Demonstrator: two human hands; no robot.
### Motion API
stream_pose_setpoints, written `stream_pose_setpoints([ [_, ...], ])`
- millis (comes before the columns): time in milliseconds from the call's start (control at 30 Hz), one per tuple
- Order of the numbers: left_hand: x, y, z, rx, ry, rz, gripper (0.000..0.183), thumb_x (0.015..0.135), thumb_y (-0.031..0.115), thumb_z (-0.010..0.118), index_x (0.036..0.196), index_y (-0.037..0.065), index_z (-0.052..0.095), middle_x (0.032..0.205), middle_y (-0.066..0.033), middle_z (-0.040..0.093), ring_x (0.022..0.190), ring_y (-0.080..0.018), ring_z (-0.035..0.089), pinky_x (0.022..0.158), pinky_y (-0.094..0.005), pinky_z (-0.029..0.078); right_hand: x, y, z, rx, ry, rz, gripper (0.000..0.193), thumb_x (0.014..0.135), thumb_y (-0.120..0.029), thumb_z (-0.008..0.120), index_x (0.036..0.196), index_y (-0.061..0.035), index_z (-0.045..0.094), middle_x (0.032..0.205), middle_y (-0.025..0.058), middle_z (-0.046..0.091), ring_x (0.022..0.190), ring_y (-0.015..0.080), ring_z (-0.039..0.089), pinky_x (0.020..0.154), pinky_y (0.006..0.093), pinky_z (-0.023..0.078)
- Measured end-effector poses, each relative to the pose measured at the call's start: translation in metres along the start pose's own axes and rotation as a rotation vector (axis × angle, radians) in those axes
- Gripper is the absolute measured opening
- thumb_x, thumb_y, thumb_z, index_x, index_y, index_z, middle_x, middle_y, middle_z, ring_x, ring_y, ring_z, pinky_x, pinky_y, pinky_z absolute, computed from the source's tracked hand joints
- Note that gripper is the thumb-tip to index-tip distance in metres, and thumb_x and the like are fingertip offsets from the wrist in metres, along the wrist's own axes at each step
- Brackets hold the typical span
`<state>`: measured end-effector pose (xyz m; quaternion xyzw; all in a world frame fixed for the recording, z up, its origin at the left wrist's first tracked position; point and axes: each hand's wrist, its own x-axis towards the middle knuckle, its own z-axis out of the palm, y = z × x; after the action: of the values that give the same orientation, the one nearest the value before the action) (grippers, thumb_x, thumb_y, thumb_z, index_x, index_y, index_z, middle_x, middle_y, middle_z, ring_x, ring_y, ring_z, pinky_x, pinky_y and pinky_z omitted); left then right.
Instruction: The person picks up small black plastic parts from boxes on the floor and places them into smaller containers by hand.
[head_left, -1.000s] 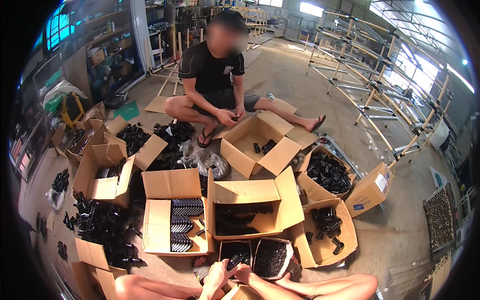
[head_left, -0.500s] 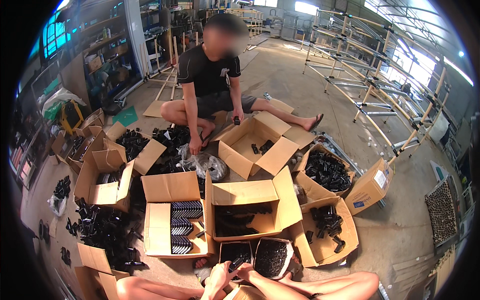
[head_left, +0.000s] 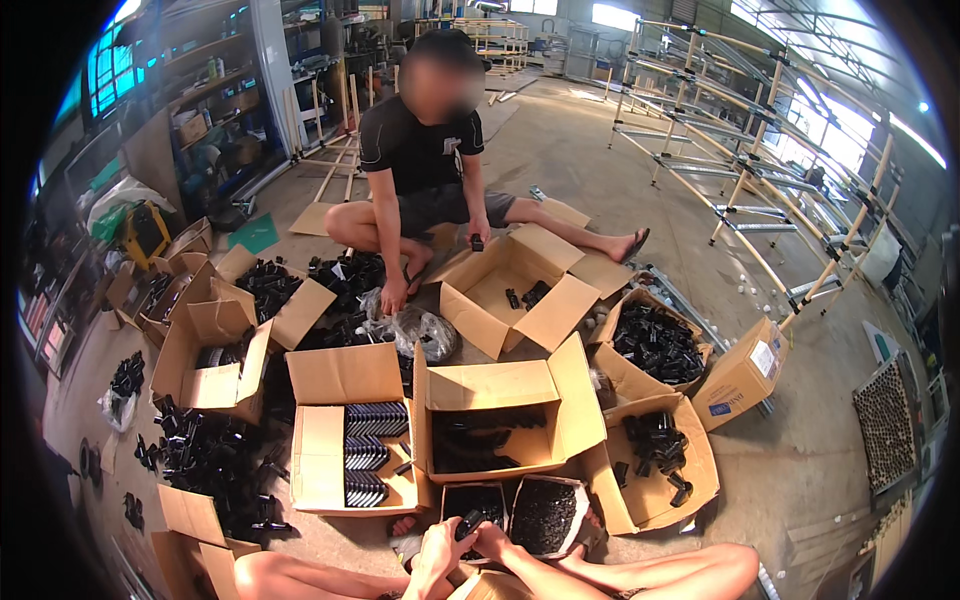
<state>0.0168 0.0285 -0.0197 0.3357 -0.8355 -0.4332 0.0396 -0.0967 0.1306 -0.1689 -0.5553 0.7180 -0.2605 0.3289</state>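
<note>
Low in the middle, my left hand [head_left: 438, 548] is closed around a small black pipe joint [head_left: 468, 523], its upper end sticking out past the fingers. My right hand [head_left: 490, 541] is close against it on the right, fingers pinched together; what they hold is too small to make out. Just beyond my hands are two small open boxes: one [head_left: 478, 497] partly behind the joint, the other a carton of small black parts [head_left: 544, 515]. Farther out, an open carton [head_left: 318, 460] holds neat rows of black joints [head_left: 368, 455]; beside it a larger carton [head_left: 490, 385] has dark parts inside.
A co-worker [head_left: 425, 150] sits across from me by an open carton [head_left: 475, 320], a black part in one hand and the other at a plastic bag [head_left: 425, 332]. Loose black joints [head_left: 205, 450] are piled left. Cartons of joints [head_left: 655, 500] stand right; pipe racks [head_left: 750, 150] rise behind.
The view has shifted very slightly. The black joint in my left hand is tipped a little differently; my hands stay together in nearly the same place.
</note>
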Motion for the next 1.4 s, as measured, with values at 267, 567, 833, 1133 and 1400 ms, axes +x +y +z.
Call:
stream_pose_setpoints([
  [267,0.009,0.009,-0.022,-0.025,0.116,-0.055,0.033,0.075,0.019,0.080,0.103,0.003,0.071,0.086,-0.0187,0.071,0.081,-0.0329,0.071,0.075,-0.0375,0.055,0.010,-0.026,-0.102,0.792,0.376,0.254,0.024,0.087,0.000,0.068,0.110,0.0010,0.067,0.100,0.0074,0.071,0.089,0.0118,0.067,0.083,0.0251,0.055],
  [567,0.010,-0.020,0.008,0.114,0.169,0.114,0.046,0.072,0.018,0.081,0.114,0.003,0.070,0.099,-0.0203,0.071,0.091,-0.0331,0.070,0.081,-0.0359,0.055,-0.001,-0.099,-0.160,0.675,0.027,0.151,0.018,0.094,-0.015,0.067,0.103,0.0005,0.069,0.079,0.0079,0.071,0.072,0.0091,0.065,0.065,0.0256,0.054],
  [833,0.007,-0.001,0.001,0.095,0.101,0.096,0.044,0.071,0.016,0.081,0.112,0.005,0.070,0.096,-0.0195,0.071,0.090,-0.0336,0.070,0.080,-0.0379,0.055,0.003,-0.094,-0.131,0.236,0.213,-0.072,0.022,0.089,-0.019,0.068,0.095,0.0024,0.069,0.082,0.0189,0.071,0.075,0.0312,0.070,0.068,0.0382,0.053],
  [1133,0.008,0.001,0.004,0.137,0.113,0.043,0.030,0.073,0.017,0.078,0.099,0.005,0.069,0.089,-0.0173,0.070,0.084,-0.0336,0.069,0.074,-0.0382,0.054,0.002,-0.100,-0.132,0.237,0.146,-0.048,0.019,0.088,-0.017,0.067,0.090,0.0025,0.067,0.081,0.0200,0.069,0.077,0.0353,0.069,0.069,0.0414,0.053],
  [1400,0.006,0.007,0.003,0.053,0.143,0.059,0.028,0.074,0.015,0.078,0.097,0.003,0.069,0.089,-0.0165,0.071,0.085,-0.0313,0.070,0.074,-0.0365,0.055,0.007,-0.093,-0.117,0.037,0.222,-0.059,0.018,0.085,-0.018,0.069,0.090,-0.0014,0.067,0.085,0.0160,0.068,0.078,0.0328,0.068,0.070,0.0396,0.054],
])
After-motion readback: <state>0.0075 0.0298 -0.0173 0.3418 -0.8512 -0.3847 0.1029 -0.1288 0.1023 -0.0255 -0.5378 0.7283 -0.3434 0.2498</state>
